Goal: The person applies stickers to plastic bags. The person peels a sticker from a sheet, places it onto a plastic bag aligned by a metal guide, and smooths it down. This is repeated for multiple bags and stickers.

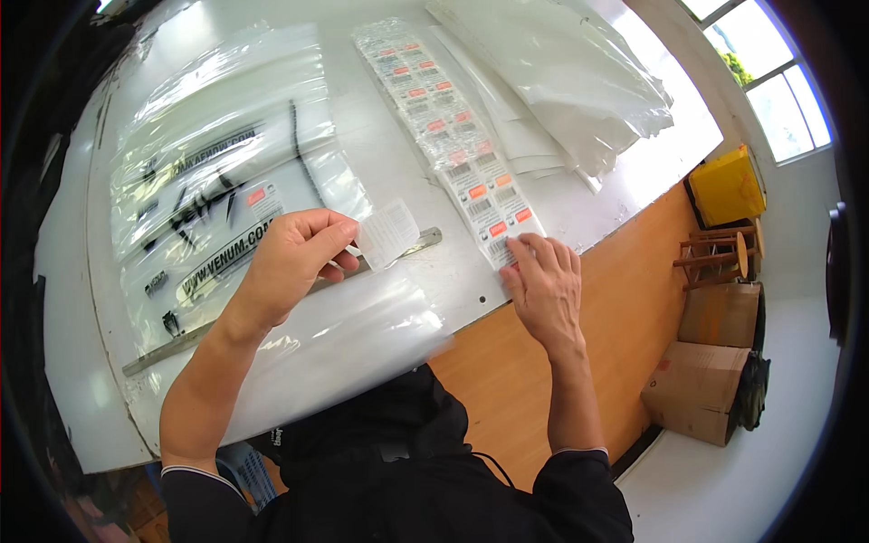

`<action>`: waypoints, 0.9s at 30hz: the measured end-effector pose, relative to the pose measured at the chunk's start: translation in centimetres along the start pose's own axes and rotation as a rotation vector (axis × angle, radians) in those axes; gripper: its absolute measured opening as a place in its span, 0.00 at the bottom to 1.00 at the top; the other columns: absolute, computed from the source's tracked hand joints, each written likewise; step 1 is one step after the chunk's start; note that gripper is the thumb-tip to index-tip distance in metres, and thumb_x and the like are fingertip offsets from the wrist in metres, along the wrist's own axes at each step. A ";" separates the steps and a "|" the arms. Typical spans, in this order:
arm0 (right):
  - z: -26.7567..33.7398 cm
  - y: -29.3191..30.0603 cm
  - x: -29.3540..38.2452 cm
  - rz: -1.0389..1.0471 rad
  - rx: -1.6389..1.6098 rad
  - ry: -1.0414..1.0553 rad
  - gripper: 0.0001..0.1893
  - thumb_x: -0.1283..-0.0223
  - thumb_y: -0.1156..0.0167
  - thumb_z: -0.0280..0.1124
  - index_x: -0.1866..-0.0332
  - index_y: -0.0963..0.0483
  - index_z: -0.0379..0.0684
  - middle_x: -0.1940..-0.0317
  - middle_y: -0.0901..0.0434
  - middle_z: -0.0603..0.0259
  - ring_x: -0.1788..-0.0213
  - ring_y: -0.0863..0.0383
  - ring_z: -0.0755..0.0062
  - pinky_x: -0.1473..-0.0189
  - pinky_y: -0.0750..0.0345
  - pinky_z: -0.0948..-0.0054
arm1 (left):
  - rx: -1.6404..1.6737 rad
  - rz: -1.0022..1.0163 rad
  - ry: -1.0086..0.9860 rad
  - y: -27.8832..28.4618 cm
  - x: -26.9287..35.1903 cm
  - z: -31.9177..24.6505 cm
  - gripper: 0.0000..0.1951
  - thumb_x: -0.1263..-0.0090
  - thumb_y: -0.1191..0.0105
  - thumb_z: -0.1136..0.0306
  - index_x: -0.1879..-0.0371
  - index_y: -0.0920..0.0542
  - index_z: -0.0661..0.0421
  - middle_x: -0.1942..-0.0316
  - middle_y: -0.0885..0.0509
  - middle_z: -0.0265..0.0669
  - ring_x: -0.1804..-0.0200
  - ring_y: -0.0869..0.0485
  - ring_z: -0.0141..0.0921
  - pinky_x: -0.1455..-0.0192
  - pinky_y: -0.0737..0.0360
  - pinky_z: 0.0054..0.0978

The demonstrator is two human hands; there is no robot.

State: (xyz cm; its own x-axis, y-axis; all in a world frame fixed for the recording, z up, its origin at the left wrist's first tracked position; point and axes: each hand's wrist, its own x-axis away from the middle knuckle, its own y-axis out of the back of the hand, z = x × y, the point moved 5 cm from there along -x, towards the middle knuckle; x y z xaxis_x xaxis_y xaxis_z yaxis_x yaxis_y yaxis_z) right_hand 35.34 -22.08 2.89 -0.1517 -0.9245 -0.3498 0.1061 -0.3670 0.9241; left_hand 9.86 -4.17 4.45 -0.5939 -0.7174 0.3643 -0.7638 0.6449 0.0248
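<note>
My left hand [302,261] pinches a small translucent label [388,234] by its left edge, above a flat metal bar [424,241]. The bar lies across a stack of clear plastic bags [224,197] printed in black Venum lettering. One label with a red patch [265,203] sits on the top bag. My right hand [546,285] rests on the near end of a long strip of label sheets [475,183], its fingertips on the labels at the table's edge. The strip bears two columns of white labels with red patches; its far part looks wrinkled and glossy.
Large plastic sheets [557,81] lie at the table's far right. The near edge of the white table [475,298] is close to my body. On the floor at right stand cardboard boxes [703,387], wooden stools [719,254] and a yellow container [730,186].
</note>
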 end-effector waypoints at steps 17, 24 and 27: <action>13.8 -4.0 -5.9 0.421 -1.253 0.014 0.16 0.37 0.28 0.27 0.45 0.18 0.37 0.58 0.14 0.64 0.63 0.19 0.75 0.57 0.21 0.74 | -0.118 -0.059 -0.166 4.7 7.1 3.5 0.12 0.19 0.44 0.68 0.49 0.14 0.63 0.60 0.12 0.32 0.57 0.17 0.22 0.51 0.19 0.23; 16.6 -2.9 -6.7 0.278 -0.958 0.255 0.07 0.41 0.28 0.20 0.61 0.18 0.37 0.71 0.17 0.62 0.71 0.20 0.68 0.67 0.23 0.72 | 0.164 0.134 0.027 6.5 8.6 4.6 0.17 0.18 0.46 0.64 0.38 0.20 0.60 0.53 0.12 0.35 0.53 0.14 0.27 0.48 0.16 0.26; 17.6 -1.8 -7.3 0.055 -0.906 0.472 0.09 0.45 0.27 0.20 0.60 0.18 0.38 0.69 0.17 0.62 0.71 0.19 0.67 0.68 0.23 0.70 | 0.399 0.225 0.130 6.9 8.7 4.9 0.22 0.18 0.46 0.60 0.32 0.26 0.58 0.50 0.13 0.37 0.52 0.13 0.29 0.48 0.16 0.25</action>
State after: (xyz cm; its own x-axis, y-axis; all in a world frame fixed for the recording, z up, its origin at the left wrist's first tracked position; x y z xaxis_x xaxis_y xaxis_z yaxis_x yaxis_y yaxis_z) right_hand 18.94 -12.89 6.48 0.2582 -0.8167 -0.5160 0.8339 -0.0813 0.5459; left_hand -1.81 -7.33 3.20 -0.7388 -0.5158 0.4338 -0.6722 0.6109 -0.4183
